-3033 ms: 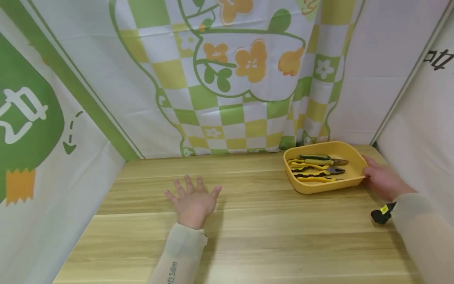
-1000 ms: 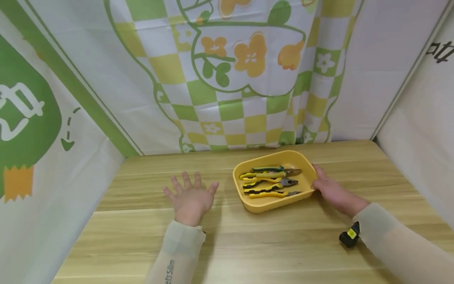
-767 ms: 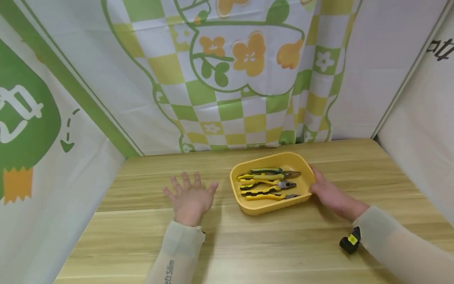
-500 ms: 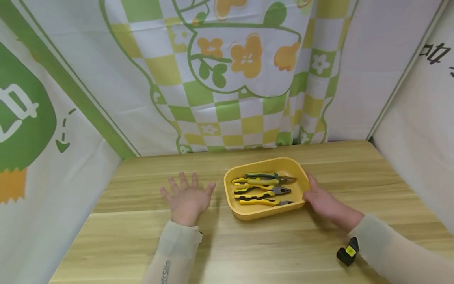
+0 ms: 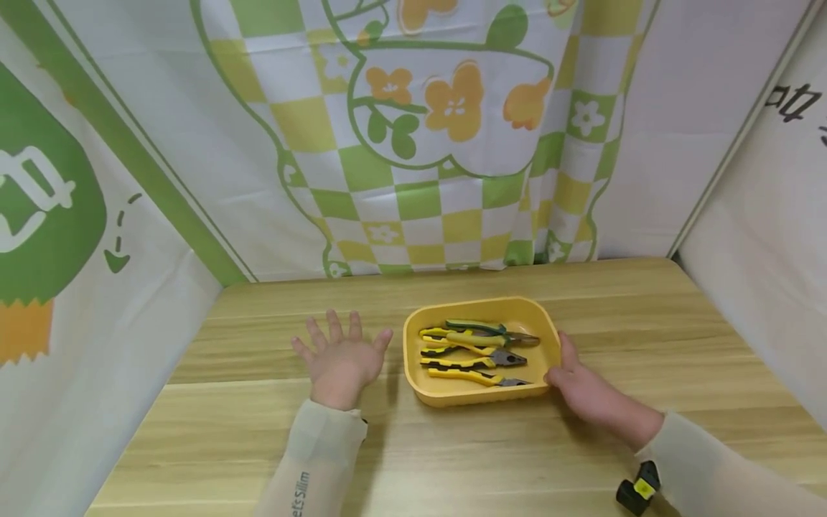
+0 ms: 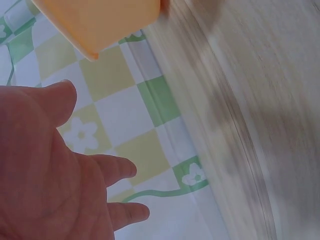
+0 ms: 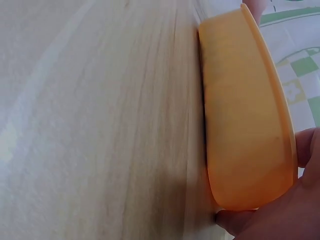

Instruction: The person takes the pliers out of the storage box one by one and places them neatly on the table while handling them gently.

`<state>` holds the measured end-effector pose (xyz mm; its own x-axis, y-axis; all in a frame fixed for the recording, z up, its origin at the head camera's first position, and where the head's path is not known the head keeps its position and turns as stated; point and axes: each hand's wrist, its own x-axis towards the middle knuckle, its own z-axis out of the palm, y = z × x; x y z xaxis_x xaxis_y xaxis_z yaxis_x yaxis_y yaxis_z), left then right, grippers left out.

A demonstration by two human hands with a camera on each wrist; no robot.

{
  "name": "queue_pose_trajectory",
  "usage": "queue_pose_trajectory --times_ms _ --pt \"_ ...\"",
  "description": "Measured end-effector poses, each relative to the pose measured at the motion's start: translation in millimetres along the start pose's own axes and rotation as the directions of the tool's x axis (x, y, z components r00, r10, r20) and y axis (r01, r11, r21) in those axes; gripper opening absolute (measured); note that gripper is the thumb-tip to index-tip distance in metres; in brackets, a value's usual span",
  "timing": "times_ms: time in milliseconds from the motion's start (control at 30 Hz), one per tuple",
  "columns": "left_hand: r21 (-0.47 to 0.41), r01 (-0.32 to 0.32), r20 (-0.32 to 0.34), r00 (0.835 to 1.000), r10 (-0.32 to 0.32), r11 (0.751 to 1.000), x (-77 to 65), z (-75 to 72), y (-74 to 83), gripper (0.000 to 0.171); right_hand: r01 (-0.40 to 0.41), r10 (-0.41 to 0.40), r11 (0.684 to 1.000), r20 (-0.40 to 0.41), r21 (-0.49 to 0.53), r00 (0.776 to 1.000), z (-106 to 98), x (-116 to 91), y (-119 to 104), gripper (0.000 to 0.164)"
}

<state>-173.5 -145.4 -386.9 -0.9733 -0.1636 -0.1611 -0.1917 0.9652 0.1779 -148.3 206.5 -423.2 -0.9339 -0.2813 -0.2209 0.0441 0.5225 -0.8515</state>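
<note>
In the head view a yellow plastic tray (image 5: 426,388) lies at mid-table, with several pliers (image 5: 474,359) inside, mostly yellow-and-black handled. One pair has green handles (image 5: 474,325). My right hand (image 5: 591,391) grips the tray's right end, thumb at the rim and fingers against the end wall, as the right wrist view also shows beside the orange-looking tray wall (image 7: 250,115). To the left of the tray, my left hand (image 5: 342,362) is held with spread fingers, touching nothing. Its palm (image 6: 45,185) shows in the left wrist view, the tray's corner (image 6: 110,25) above it.
The wood-grain table (image 5: 478,459) runs back to a green-and-white checked cloth (image 5: 420,201). White fabric walls (image 5: 762,215) stand at both sides. A small black device (image 5: 637,488) hangs at my right wrist.
My right hand has brought the tray from the right rear of the table leftward and nearer, and turned it slightly straighter. My left hand has stayed spread in nearly the same place.
</note>
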Motion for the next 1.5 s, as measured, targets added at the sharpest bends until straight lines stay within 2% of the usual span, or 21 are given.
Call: queue_pose_trajectory --times_ms 233,433,567,667,733,900,1233,1333,1367,1433,1500 --pt "0.001 -0.002 0.001 1.000 0.002 1.000 0.1 -0.9 -0.1 0.092 -0.013 0.012 1.000 0.020 0.025 1.000 1.6 -4.5 -0.1 0.081" --pt "-0.034 -0.019 0.027 0.999 0.020 0.999 1.0 -0.6 -4.8 0.093 -0.010 0.010 1.000 0.049 -0.007 0.999 -1.4 -5.8 0.4 0.085" --pt "-0.019 -0.027 0.032 0.999 0.028 0.999 1.3 0.6 -12.6 0.094 0.048 -0.043 0.994 0.051 -0.102 0.998 -6.2 -5.9 1.1 0.108" --pt "0.014 -0.028 0.003 1.000 0.028 1.000 1.7 0.0 -18.8 0.093 0.091 -0.082 0.975 0.052 -0.204 0.995 -6.8 -4.3 1.2 0.128" --pt "0.029 -0.030 -0.009 0.999 0.031 0.999 2.0 -1.3 -22.2 0.091 0.109 -0.099 0.963 0.052 -0.247 0.994 -6.4 -1.7 0.4 0.133" --pt "0.024 -0.058 -0.004 0.998 0.058 0.998 2.1 -5.2 -25.8 0.089 0.091 -0.082 0.949 0.045 -0.303 0.996 -6.9 2.6 -3.8 0.131" --pt "-0.058 -0.137 0.024 0.990 0.138 0.989 4.0 -12.9 -21.9 0.100 0.080 -0.056 0.942 0.082 -0.325 0.995 -8.2 3.9 -8.8 0.129" --pt "-0.094 -0.186 0.018 0.982 0.188 0.978 5.3 -15.7 -20.9 0.100 0.084 -0.060 0.939 0.083 -0.333 0.995 -8.4 4.8 -7.7 0.130" --pt "-0.101 -0.221 0.004 0.975 0.222 0.970 7.1 -16.5 -21.7 0.099 0.086 -0.062 0.937 0.082 -0.337 0.995 -8.5 5.1 -7.3 0.131" --pt "-0.102 -0.298 -0.036 0.955 0.295 0.949 11.2 -19.4 -24.1 0.097 0.087 -0.062 0.936 0.082 -0.341 0.995 -8.8 5.7 -7.0 0.131" --pt "-0.099 -0.377 -0.079 0.925 0.371 0.921 15.8 -24.5 -26.9 0.095 0.090 -0.065 0.934 0.083 -0.345 0.994 -9.0 6.0 -7.3 0.130"
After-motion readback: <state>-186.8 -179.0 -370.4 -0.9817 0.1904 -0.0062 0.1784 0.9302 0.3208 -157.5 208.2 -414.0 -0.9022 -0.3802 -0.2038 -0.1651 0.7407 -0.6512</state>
